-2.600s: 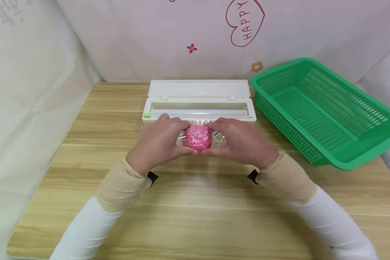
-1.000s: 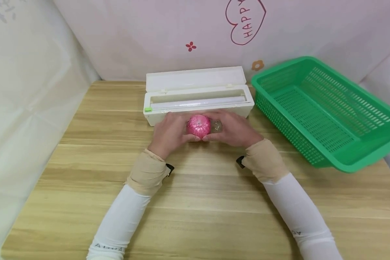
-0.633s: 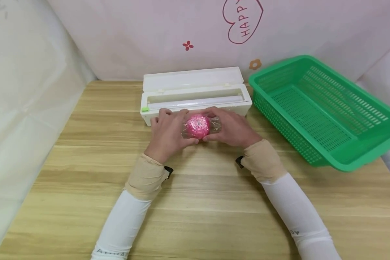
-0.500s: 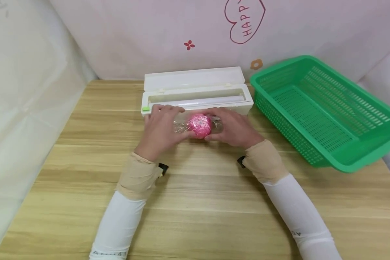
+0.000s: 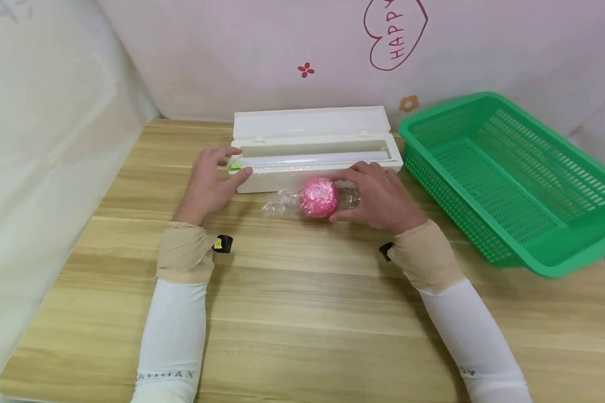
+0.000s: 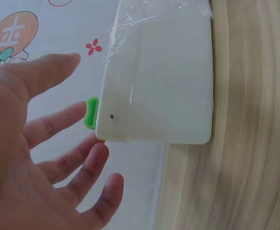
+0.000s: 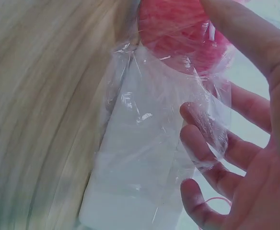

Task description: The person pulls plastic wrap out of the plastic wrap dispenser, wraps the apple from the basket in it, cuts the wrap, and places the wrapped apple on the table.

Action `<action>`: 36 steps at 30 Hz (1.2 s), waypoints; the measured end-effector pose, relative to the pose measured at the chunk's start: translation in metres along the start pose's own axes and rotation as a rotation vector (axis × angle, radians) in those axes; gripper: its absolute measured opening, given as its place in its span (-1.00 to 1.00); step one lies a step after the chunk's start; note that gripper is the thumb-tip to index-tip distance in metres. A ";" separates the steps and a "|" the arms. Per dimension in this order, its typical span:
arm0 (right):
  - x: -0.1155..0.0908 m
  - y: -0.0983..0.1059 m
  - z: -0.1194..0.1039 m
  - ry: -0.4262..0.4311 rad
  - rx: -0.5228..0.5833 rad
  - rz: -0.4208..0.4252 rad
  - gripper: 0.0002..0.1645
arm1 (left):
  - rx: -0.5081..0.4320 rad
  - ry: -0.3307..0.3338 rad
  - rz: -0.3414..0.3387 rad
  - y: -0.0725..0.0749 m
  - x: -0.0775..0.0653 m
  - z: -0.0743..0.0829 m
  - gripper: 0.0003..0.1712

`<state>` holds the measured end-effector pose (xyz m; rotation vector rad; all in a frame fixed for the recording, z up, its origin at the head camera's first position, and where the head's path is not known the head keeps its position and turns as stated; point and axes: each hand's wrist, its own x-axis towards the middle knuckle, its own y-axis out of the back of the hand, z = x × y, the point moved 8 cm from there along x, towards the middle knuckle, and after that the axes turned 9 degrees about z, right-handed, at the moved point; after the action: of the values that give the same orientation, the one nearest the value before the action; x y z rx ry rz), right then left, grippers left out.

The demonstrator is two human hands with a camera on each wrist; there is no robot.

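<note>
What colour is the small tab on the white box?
Green. The tab shows best in the left wrist view.

Left hand [image 5: 205, 186] now off round pink object [image 5: 318, 198]

Glossy, crinkled clear film [image 5: 282, 204] covers the pink round item [image 5: 319, 198]; the box [image 5: 274, 182] looks smooth plastic, the basket [image 5: 454, 207] perforated plastic, the desk [image 5: 292, 313] wood-grained.

Reads HAPPY in a heart [image 5: 395, 34] on the cloth [image 5: 232, 61], beyond the right fingers [image 5: 350, 174]. Shows A and X on the left sleeve [image 5: 172, 330], back from the left fingers [image 5: 226, 152]; blurs on the right sleeve [image 5: 464, 324]. Shows an unclear white character on an orange patch [image 6: 29, 26], above the left fingers in the left wrist view.
</note>
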<state>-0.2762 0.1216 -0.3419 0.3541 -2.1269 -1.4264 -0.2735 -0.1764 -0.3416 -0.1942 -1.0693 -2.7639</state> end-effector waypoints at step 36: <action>0.124 0.009 -0.163 0.409 0.019 -0.270 -0.71 | -0.403 0.036 0.146 -0.026 0.014 -0.034 -0.45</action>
<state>-0.2833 -0.0620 -0.2503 0.8880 -1.8078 -1.3372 -0.2940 -0.1818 -0.3807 -0.2599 -0.4575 -2.8030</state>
